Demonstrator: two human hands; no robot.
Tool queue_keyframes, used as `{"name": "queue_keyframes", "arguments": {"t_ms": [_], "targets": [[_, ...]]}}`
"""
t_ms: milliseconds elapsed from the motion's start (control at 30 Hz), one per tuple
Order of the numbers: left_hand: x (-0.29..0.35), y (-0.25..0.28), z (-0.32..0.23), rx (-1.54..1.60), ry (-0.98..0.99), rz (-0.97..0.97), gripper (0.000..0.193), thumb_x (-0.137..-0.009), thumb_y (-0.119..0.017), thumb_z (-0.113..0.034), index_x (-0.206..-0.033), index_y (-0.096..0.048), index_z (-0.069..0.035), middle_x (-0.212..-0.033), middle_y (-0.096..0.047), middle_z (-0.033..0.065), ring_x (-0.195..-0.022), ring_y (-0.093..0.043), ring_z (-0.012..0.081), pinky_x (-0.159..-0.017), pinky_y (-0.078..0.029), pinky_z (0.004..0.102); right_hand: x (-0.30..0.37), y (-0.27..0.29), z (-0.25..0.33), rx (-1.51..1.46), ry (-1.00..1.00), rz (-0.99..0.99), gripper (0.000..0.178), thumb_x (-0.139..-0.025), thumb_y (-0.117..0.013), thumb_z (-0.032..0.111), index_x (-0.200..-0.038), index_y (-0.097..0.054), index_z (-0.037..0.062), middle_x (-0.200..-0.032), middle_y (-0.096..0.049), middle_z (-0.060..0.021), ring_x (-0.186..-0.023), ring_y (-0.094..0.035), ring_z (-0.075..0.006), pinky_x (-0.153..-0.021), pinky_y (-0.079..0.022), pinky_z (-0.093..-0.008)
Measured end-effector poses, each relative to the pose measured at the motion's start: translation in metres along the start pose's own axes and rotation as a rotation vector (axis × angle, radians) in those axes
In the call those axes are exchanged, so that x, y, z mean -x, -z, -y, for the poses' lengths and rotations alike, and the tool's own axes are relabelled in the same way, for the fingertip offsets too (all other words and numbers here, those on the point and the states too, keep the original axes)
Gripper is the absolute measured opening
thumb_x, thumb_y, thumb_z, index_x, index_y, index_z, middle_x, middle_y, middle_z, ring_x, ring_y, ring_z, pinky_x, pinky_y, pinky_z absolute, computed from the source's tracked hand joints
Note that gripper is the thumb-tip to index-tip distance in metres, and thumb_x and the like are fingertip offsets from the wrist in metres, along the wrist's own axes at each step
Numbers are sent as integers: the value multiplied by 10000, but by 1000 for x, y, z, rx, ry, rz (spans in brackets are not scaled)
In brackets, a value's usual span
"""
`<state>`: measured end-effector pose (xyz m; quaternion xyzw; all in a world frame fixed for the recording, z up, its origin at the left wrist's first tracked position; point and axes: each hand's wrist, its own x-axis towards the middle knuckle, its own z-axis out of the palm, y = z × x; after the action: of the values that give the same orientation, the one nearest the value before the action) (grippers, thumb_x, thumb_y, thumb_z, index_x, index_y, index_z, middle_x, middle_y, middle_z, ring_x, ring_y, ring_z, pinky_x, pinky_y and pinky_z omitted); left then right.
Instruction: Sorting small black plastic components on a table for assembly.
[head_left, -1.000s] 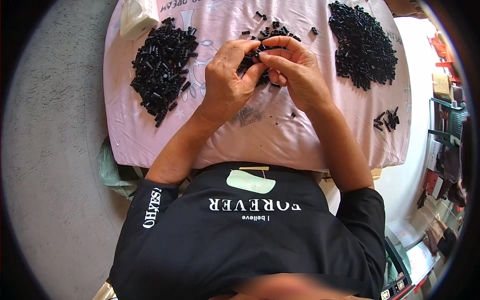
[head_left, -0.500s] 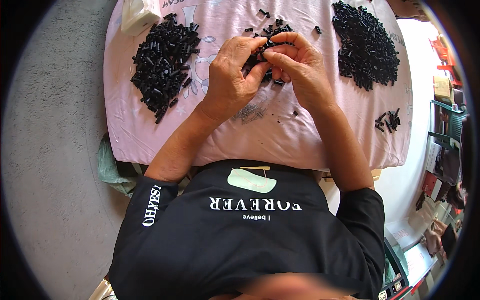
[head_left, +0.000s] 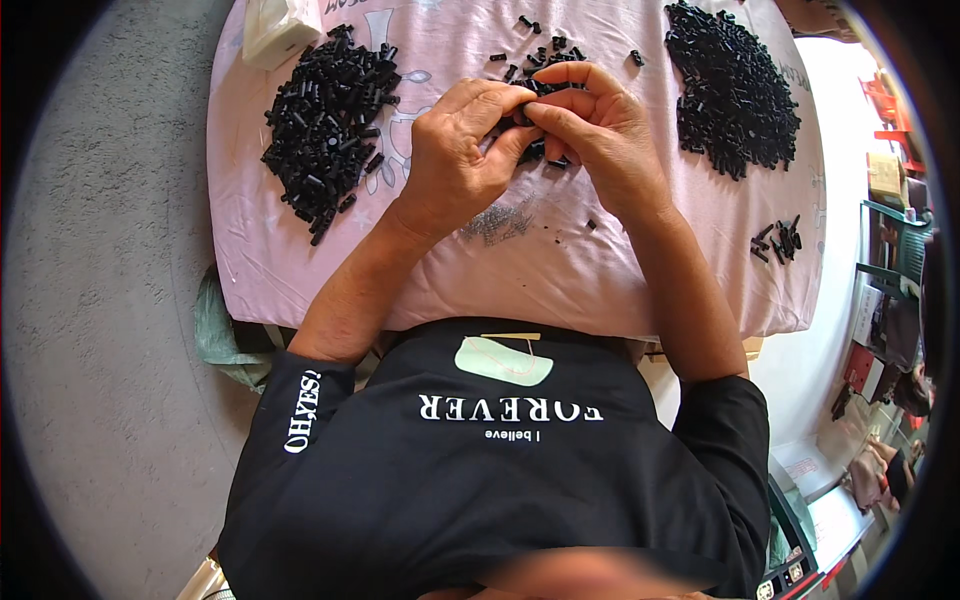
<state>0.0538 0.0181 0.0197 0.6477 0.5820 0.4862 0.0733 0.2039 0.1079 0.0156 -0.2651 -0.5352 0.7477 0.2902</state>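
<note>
My left hand (head_left: 462, 150) and my right hand (head_left: 605, 130) meet over the middle of the table, fingertips pinched together. Between them is a small black plastic part (head_left: 521, 112), mostly covered by the fingers. Below and beyond the hands lies a loose pile of small black parts (head_left: 560, 52), partly hidden by them. A heap of black cylindrical pieces (head_left: 325, 120) is on the left. On the right is a larger heap of smaller black pieces (head_left: 735, 95). Close to my left wrist, a patch of tiny thin metal bits (head_left: 497, 224) lies on the cloth.
A pink patterned cloth (head_left: 440, 290) covers the table. At the far left stands a white pack (head_left: 280, 30). A few black pieces (head_left: 778, 240) form a small group near the right edge. Beyond that edge are shelves with a green basket (head_left: 905, 245). A green bag (head_left: 225, 335) hangs at lower left.
Both hands stay over the middle pile. My left fingers have closed in slightly around the small black part, and my left hand has shifted a little to the left.
</note>
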Motion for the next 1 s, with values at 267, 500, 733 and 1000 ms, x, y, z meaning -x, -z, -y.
{"name": "queue_keyframes", "arguments": {"t_ms": [267, 500, 733, 1000], "targets": [[-5, 12, 11, -47, 25, -60, 266, -778, -800, -51, -1023, -712, -1, -924, -709, 144, -810, -697, 250, -756, -562, 344, -6, 14, 6, 21, 118, -175, 161, -936, -679, 93, -1078, -653, 22, -896, -741, -69, -619, -610, -59, -543, -476, -184], [-13, 43, 39, -323, 68, -203, 295, -779, -794, -62, -1060, -714, -28, -923, -691, 95, -821, -660, 214, -756, -542, 324, -19, 45, -2, 142, 241, -302, 131, -984, -646, 140, -1074, -683, 52, -923, -742, -48, -658, -591, -26, -575, -425, -153], [-11, 75, 71, -593, 158, -272, 262, -761, -747, -109, -1017, -733, -53, -895, -679, 78, -824, -644, 249, -782, -530, 369, -29, 64, -15, 290, 322, -282, 115, -945, -690, 97, -1029, -704, 20, -888, -733, -35, -688, -627, -54, -639, -495, -179], [-3, 101, 92, -749, 220, -250, 265, -767, -695, -121, -1025, -747, -94, -980, -703, 83, -917, -655, 283, -851, -535, 397, -22, 41, -12, 840, 445, -409, 85, -848, -739, 134, -917, -744, 85, -751, -714, -32, -672, -662, -97, -651, -525, -260]]}}
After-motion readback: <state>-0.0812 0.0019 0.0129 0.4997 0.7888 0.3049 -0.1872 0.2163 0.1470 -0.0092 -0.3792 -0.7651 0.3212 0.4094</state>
